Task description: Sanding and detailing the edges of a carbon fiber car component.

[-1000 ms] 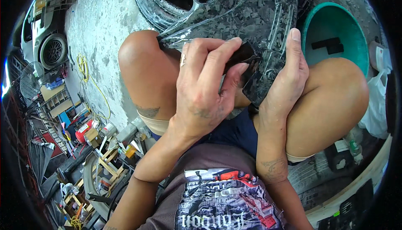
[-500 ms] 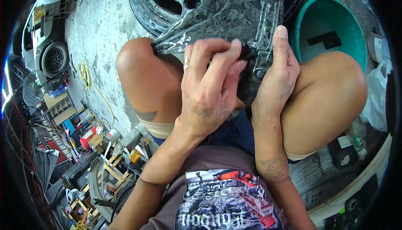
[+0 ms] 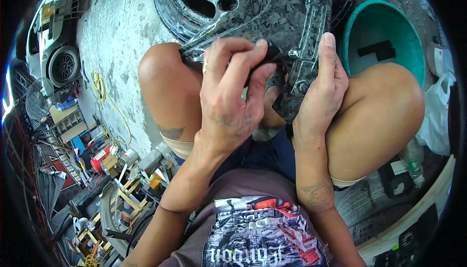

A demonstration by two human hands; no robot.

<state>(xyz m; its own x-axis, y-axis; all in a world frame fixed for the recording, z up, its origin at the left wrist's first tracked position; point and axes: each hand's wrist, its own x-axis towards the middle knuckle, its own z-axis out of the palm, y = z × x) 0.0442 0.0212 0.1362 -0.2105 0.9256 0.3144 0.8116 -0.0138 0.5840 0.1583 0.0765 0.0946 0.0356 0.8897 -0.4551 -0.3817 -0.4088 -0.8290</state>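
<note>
Left hand (image 3: 228, 106) slid right | pinching dark pad (image 3: 272, 53) | right hand (image 3: 318, 92) gripping glossy marbled panel (image 3: 272, 9)

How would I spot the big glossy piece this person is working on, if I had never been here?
Start at the round teal plastic tub on the concrete floor, upper right. Just left of it, across the crouching person's knees, lies the glossy black panel with a grey marbled flake pattern. The left hand presses on it and the right hand steadies its edge; nothing nearby shares that speckled shine.

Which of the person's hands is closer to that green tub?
Right. The right hand grips the glossy black panel beside the green tub; the left hand presses farther left.
</note>
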